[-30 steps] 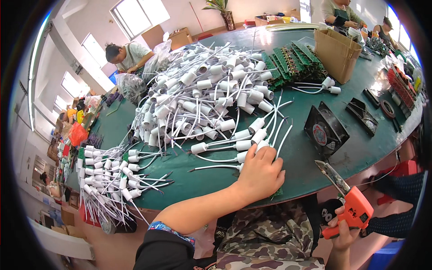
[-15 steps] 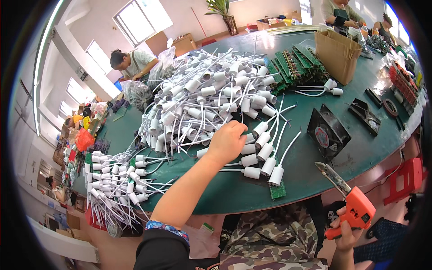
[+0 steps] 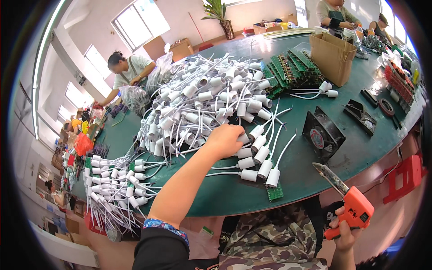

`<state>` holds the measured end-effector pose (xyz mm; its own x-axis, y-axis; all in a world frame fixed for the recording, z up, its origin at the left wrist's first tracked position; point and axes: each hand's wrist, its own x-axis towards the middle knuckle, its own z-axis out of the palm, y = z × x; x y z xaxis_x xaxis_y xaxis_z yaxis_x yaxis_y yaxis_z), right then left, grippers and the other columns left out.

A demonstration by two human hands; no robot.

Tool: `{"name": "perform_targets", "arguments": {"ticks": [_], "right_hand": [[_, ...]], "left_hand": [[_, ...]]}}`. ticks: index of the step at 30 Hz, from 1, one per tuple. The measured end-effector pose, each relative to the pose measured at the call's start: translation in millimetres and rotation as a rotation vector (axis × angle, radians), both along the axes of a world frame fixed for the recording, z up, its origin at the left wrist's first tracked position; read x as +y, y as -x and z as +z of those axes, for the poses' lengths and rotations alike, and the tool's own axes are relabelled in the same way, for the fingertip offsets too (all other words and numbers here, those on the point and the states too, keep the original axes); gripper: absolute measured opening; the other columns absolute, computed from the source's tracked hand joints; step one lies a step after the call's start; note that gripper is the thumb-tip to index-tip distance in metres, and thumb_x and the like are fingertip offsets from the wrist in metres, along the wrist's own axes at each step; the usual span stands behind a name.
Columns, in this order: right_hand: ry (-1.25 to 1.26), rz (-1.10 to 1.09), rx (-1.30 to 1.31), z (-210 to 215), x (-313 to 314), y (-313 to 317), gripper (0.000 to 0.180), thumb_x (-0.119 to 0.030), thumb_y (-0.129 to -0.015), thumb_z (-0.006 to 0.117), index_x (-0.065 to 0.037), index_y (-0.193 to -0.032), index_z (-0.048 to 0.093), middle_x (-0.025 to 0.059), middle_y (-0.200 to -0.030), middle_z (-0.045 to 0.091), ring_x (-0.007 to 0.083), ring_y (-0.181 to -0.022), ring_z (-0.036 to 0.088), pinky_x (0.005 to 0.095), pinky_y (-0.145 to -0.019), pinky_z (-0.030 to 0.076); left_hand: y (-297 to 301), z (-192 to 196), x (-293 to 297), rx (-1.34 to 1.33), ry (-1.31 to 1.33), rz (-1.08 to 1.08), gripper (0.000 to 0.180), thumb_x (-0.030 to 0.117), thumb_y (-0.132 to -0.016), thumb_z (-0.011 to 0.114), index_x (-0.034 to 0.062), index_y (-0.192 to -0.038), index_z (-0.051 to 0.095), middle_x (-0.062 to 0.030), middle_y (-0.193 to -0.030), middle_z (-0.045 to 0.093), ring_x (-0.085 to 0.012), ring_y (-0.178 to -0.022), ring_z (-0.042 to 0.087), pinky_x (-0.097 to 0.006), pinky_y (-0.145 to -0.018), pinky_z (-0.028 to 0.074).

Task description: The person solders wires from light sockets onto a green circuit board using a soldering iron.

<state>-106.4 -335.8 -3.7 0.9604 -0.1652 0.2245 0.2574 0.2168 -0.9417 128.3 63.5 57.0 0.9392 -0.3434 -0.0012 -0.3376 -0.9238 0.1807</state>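
Observation:
My left hand [image 3: 223, 143] reaches over the front edge of a large heap of white lamp sockets with wires [image 3: 198, 101]. Its fingers are closed on one white lamp socket [image 3: 243, 138], partly hidden by the hand. Just right of it, several sockets lie in a slanting double row [image 3: 259, 155], their white wires trailing. Under the nearest one sits a small green circuit board [image 3: 275, 192]. Beyond the table's front edge, my right hand [image 3: 345, 234] grips an orange-red soldering gun [image 3: 359, 209], its metal tip pointing up and left toward the table.
On the green table [image 3: 297, 177] stand a black fan [image 3: 324, 133], a black tray [image 3: 360, 116], a tape roll [image 3: 386, 107], a cardboard box [image 3: 332, 56] and stacked green boards [image 3: 292, 67]. Wired sockets [image 3: 117, 182] lie bunched at left. Other people sit around the table.
My left hand has shifted slightly; its fingers stay at the socket beside the row. The right hand holds the soldering gun almost as before. The view has turned a little.

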Motion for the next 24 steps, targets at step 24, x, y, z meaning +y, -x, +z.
{"name": "perform_targets", "arguments": {"ticks": [24], "right_hand": [[-0.029, 0.010, 0.010, -2.8, 4.1, -2.1, 0.039, -0.011, -0.093, 0.062, 0.008, -0.125, 0.051, 0.0161, -0.108, 0.064, 0.0132, -0.071, 0.063, 0.0269, -0.066, 0.054]], "left_hand": [[24.1, -8.4, 35.0, -0.312, 0.009, 0.097, 0.033, 0.023, -0.087, 0.070, 0.0041, -0.114, 0.065, -0.0143, -0.104, 0.070, -0.0345, -0.099, 0.065, -0.046, -0.086, 0.052]]}}
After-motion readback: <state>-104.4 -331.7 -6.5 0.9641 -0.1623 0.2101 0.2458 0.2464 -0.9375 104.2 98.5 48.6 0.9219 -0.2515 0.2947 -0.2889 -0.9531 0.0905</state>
